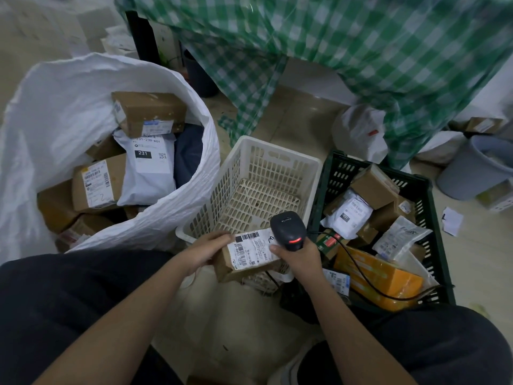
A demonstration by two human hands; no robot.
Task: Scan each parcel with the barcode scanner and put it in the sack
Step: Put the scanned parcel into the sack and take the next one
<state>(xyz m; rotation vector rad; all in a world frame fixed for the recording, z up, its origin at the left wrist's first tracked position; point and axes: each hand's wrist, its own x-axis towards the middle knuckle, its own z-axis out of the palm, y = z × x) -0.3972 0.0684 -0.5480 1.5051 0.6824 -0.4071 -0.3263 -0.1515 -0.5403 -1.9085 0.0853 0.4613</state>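
My left hand (206, 250) grips the left end of a small brown cardboard parcel (247, 262) with a white barcode label facing up. My right hand (298, 258) holds a black barcode scanner (288, 230) just right of the label; a red light glows on its head and its black cable trails off to the right. The parcel hovers over the near rim of a white basket. A big white woven sack (69, 93) stands open on the left, with several boxes and white mailer bags inside. A dark green crate (416, 184) on the right holds several more parcels.
The white plastic basket (277, 165) sits between sack and crate with nothing in it. A green checked cloth (361, 51) hangs from a table behind. A grey bucket (477, 168) stands far right. My knees in dark trousers frame the bottom of the view.
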